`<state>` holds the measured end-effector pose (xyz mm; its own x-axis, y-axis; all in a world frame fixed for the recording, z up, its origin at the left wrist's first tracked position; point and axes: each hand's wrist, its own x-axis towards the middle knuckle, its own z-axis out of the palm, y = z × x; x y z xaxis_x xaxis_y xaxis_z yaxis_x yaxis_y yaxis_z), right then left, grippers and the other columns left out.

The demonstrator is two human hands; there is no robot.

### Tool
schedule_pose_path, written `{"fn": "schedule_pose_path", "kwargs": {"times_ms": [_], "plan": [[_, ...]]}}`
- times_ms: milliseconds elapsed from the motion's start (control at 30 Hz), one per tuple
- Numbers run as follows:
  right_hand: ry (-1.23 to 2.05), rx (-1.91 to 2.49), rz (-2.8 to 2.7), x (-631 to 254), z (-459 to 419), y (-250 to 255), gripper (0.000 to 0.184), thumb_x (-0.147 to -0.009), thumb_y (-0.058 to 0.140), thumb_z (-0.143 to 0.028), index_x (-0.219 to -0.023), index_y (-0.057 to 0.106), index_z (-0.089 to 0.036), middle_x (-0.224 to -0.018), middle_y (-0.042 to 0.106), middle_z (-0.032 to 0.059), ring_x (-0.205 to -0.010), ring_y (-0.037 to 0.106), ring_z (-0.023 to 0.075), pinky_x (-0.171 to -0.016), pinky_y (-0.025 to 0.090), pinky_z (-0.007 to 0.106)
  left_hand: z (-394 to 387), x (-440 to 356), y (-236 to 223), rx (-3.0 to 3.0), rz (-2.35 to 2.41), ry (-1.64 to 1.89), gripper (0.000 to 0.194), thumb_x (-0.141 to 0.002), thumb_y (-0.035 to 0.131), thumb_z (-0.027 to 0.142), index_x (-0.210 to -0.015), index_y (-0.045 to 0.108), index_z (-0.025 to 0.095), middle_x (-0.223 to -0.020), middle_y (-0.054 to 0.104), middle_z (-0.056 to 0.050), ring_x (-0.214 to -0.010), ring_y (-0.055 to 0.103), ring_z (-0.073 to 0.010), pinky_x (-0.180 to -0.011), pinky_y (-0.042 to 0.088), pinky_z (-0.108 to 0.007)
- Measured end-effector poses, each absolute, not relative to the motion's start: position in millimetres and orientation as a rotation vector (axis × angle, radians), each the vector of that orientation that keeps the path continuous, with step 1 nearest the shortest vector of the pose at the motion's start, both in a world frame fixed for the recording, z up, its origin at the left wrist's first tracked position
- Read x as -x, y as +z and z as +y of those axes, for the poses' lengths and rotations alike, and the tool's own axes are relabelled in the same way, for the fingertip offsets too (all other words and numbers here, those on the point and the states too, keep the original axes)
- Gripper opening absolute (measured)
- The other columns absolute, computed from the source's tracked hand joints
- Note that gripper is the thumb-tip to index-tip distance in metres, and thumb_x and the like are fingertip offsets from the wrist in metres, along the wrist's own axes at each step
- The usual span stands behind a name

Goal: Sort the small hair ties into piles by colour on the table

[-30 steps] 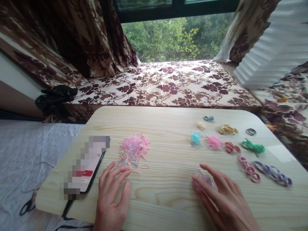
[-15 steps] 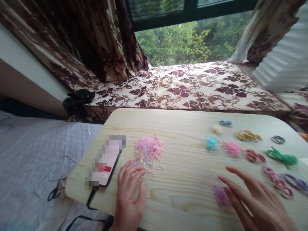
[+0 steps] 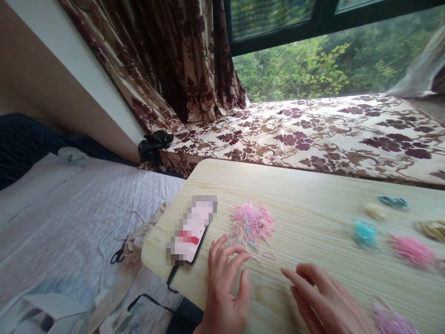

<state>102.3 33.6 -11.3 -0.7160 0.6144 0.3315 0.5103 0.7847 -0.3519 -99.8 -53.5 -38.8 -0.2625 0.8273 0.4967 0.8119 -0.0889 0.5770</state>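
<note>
A mixed heap of small pink, lilac and pale elastic bands (image 3: 252, 222) lies on the wooden tabletop (image 3: 313, 195). My left hand (image 3: 227, 287) is at the heap's near edge, fingers curved and apart, with nothing in them. To its right, my right hand (image 3: 325, 297) hovers over the table, empty, its index finger stretched out and fingers apart. Sorted by colour, a lilac pile (image 3: 391, 317), a pink pile (image 3: 413, 250), a turquoise pile (image 3: 365, 234) and a cream pile (image 3: 374, 211) of bands lie further right.
Left of the heap lies a phone (image 3: 194, 227), partly pixelated, with a black cable. Teal hair ties (image 3: 393, 202) and tan hair ties (image 3: 431, 229) lie at the right. A bed (image 3: 86, 199) borders the table's left side; a floral window seat (image 3: 295, 134) runs behind.
My right hand has moved left, away from the lilac pile and towards the mixed heap. The view has swung left, so the right-hand hair ties are mostly out of frame. My left hand stays by the heap.
</note>
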Motion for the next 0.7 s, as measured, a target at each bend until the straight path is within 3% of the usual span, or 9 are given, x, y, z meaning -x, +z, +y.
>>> {"fn": "schedule_pose_path", "kwargs": {"times_ms": [167,300,700], "plan": [[0.23,0.911,-2.507,-82,46,-17,0.018,-0.098,0.05,-0.031,-0.101,0.067,-0.024,-0.089,0.066,0.0032,-0.073,0.068,0.0141,-0.064,0.055,0.025,-56,102,-41,-1.883,2.061,1.306,0.04,-0.088,0.047,0.004,-0.12,0.06,0.024,-0.117,0.067,-0.008,-0.14,0.045,-0.0288,-0.113,0.041,-0.057],[0.188,0.959,-2.462,-71,54,-14,0.026,-0.099,0.045,-0.033,-0.083,0.064,-0.025,-0.078,0.064,0.0011,-0.063,0.066,0.015,-0.056,0.052,0.027,-56,103,-41,-1.87,2.038,1.327,0.04,-0.088,0.046,0.003,-0.121,0.058,0.024,-0.117,0.066,-0.009,-0.14,0.044,-0.0286,-0.113,0.04,-0.058],[0.115,0.877,-2.518,-59,58,-4,0.033,-0.099,0.041,-0.024,-0.071,0.057,-0.026,-0.068,0.06,-0.0005,-0.06,0.063,0.0151,-0.055,0.047,0.027,-56,102,-38,-1.836,2.001,1.339,0.041,-0.088,0.046,0.003,-0.121,0.058,0.024,-0.117,0.066,-0.009,-0.14,0.042,-0.0286,-0.113,0.038,-0.057]]}}
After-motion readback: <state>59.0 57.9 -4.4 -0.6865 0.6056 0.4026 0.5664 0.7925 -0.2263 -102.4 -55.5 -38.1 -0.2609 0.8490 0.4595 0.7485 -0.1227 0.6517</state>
